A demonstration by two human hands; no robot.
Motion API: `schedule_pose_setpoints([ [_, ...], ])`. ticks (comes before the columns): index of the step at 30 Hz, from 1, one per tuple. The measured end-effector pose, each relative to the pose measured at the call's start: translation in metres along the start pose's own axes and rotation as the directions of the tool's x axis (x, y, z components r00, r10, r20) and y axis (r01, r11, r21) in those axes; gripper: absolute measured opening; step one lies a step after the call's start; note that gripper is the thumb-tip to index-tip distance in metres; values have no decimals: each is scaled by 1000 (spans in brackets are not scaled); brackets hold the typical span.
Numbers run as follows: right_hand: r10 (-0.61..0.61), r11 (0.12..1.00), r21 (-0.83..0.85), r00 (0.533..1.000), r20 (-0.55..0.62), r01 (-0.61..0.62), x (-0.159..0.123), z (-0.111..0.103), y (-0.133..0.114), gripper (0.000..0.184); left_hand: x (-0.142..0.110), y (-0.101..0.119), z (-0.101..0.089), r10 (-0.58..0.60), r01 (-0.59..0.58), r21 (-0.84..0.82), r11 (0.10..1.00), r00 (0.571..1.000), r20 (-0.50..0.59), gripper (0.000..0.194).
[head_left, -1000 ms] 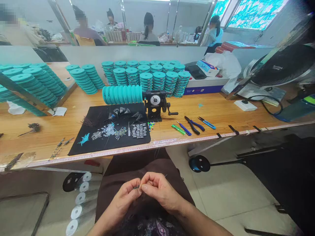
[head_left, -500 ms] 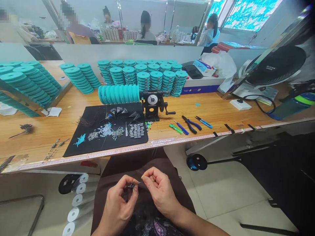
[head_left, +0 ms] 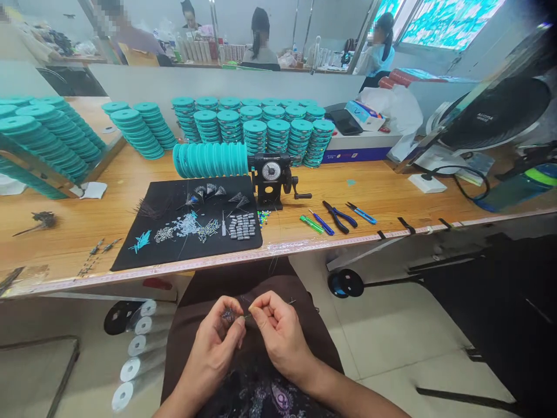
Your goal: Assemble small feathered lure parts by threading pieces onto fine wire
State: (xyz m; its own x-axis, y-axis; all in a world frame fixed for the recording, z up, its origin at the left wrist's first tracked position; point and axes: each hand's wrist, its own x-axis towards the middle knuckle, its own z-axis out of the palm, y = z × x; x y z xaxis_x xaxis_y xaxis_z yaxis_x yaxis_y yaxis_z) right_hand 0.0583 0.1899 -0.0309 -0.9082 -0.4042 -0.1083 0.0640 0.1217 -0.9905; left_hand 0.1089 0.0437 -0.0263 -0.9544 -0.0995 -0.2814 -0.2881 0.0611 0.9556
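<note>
Low in the view, my left hand (head_left: 213, 342) and my right hand (head_left: 281, 342) sit over a brown apron (head_left: 256, 284) in my lap. The left fingers pinch a small cluster of dark beads on fine line (head_left: 228, 315), partly hidden by the fingertips. My right thumb and forefinger hold the thin line (head_left: 247, 317) close to the beads. Both hands are below the edge of the wooden workbench (head_left: 73, 244). A black mat (head_left: 139, 249) with sorted beads and small parts lies just ahead of them.
A line-winding counter (head_left: 270, 174) and a roll of teal spools (head_left: 210, 160) stand beyond the mat, with stacked teal spools (head_left: 278, 133) behind. Pliers (head_left: 337, 216) lie on the bench. White discs (head_left: 134, 345) stand below its left edge. Co-workers sit past a partition.
My hands have drawn closer than half a second ago, with the right fingertips nearer the beads. The bench and mat sit slightly higher in the view than before.
</note>
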Motion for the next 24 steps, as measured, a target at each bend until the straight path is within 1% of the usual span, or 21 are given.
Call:
schedule_pose_setpoints([
  [1,2,1000,14,1000,-5,-2,0,0,0,18,0,0,0,-19,19,-8,1000,1000,15,16],
  [3,16,998,56,1000,-9,-16,1,1,0,19,0,0,-1,-23,23,30,999,1000,13,16],
  [6,24,996,90,1000,-10,-23,2,2,1,19,1,3,-1,40,-37,140,990,999,-20,17],
  [8,19,996,84,1000,-17,-18,2,1,2,19,2,5,0,94,-86,212,974,995,-29,18],
  [10,17,998,58,1000,-10,-16,2,0,1,20,3,8,0,128,-114,242,964,991,-44,20],
  [12,4,1000,-21,1000,18,-3,2,-2,-3,19,3,10,-2,115,-100,197,975,991,-66,21],
  [14,-52,983,-173,998,45,59,0,-3,-10,13,4,9,-6,83,-71,146,987,994,-73,23],
  [16,-153,930,-325,985,84,172,-3,-3,-16,11,4,6,-12,58,-48,144,988,996,-71,24],
  [18,-251,865,-413,958,140,287,-5,-1,-19,18,4,0,-17,41,-28,140,990,995,-90,25],
  [19,-286,836,-439,944,165,330,-6,1,-18,20,3,-4,-18,27,-15,112,994,994,-110,26],
  [22,-350,751,-529,917,191,396,-6,5,-10,17,1,-11,-17,-42,41,-11,999,984,-173,30],
  [23,-363,724,-561,913,186,402,-6,6,-7,14,0,-13,-15,-62,56,-43,998,982,-178,31],
  [24,-370,703,-586,911,181,402,-5,6,-4,12,0,-15,-14,-83,73,-68,995,983,-162,31],
])
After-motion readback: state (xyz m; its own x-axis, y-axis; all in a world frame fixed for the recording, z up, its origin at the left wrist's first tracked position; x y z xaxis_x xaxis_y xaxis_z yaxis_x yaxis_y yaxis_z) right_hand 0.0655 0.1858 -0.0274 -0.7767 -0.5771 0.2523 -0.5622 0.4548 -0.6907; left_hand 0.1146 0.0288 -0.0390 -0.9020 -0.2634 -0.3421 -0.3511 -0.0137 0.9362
